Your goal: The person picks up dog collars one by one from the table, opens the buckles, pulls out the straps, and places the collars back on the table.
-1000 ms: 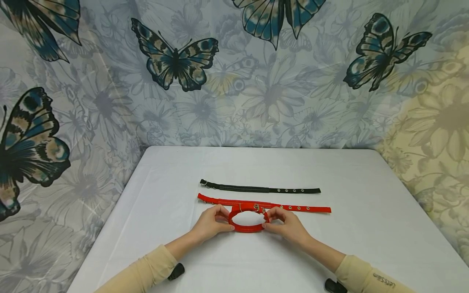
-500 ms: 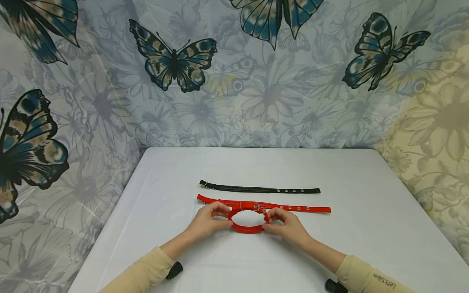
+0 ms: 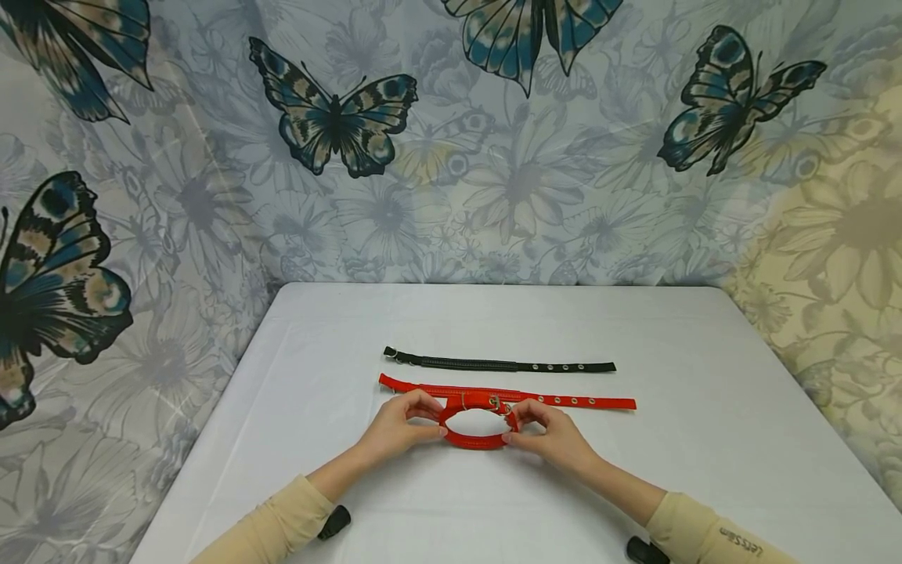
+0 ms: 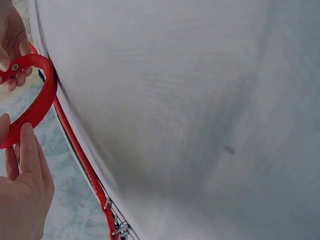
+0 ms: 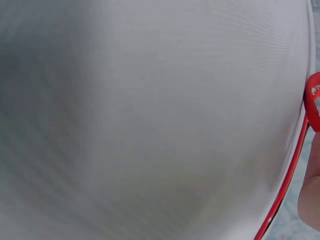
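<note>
A red collar (image 3: 476, 442), buckled into a loop with its metal buckle at the far side, is held between my two hands near the middle of the table. My left hand (image 3: 398, 427) pinches its left side between thumb and fingers. On the opposite side my right hand (image 3: 553, 432) pinches it close to the buckle end. The left wrist view shows the looped collar (image 4: 42, 97) with metal eyelets by the right hand's fingers. Only part of the right hand (image 5: 311, 187) and the loop's edge appear in the right wrist view.
Just behind the loop a second red collar (image 3: 599, 403) lies stretched out flat, partly covered by the loop and left hand. Farther back, a black collar (image 3: 465, 363) lies straight. All are on a white-covered table (image 3: 338, 313) before a butterfly-print cloth (image 3: 528, 188).
The left hand shifted slightly left on the loop's side between the first frame and the second. Since then both hands and the collar have stayed almost still.
</note>
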